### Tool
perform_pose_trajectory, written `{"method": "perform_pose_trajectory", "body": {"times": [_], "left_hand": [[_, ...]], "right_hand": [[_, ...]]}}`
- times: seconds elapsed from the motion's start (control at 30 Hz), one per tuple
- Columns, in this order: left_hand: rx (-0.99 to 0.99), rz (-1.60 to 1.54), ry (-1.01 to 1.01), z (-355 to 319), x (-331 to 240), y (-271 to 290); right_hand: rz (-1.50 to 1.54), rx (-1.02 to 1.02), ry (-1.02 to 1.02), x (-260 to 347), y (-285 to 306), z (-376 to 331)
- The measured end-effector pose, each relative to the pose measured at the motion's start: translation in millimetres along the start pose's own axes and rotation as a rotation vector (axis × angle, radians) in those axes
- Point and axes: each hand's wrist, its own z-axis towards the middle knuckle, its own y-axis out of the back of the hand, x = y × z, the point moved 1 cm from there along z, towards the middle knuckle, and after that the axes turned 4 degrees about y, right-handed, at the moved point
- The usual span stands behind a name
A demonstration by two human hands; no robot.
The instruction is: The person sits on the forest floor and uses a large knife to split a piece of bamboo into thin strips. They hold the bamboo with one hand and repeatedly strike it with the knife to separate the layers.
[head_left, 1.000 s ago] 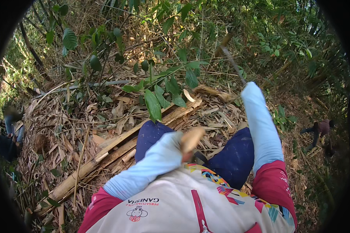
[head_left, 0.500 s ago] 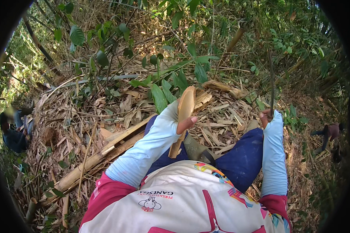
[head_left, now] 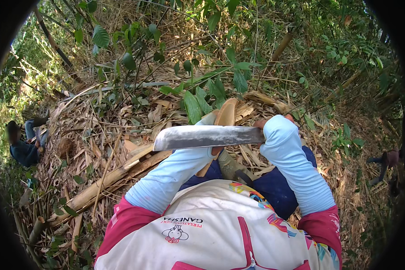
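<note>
A pale carved piece of wood (head_left: 227, 112), with a rounded scooped upper end and a narrow lower part, stands upright in the fingers of my left hand (head_left: 207, 120). My right hand (head_left: 274, 127) is closed round the handle of a machete (head_left: 198, 136). Its broad grey blade points left and lies level across the picture, in front of the wood and part of my left hand. Whether the blade touches the wood I cannot tell. Light blue sleeves cover both forearms and much of each hand.
A split bamboo pole (head_left: 94, 191) lies on the ground to my left. Dry leaves and wood chips cover the ground, with a broken log piece (head_left: 267, 101) ahead. Green leaves (head_left: 193, 107) hang beyond my hands. One person (head_left: 24, 146) sits far left; another figure (head_left: 388, 162) is far right.
My right hand has swung inward from the right side, bringing the machete from upright to level across the wood. The left hand still grips the wood in about the same place.
</note>
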Motion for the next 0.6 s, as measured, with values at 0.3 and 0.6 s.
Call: {"method": "perform_pose_trajectory", "body": {"times": [0.3,0.6], "left_hand": [[0.114,-0.188,0.106,-14.7,-11.4,-14.3],[0.012,0.696,-0.262,-29.3,-36.2,-37.5]], "right_hand": [[-0.178,-0.023,0.081,8.4,-6.1,10.2],[-0.192,0.046,0.058,15.3,-9.6,20.5]]}}
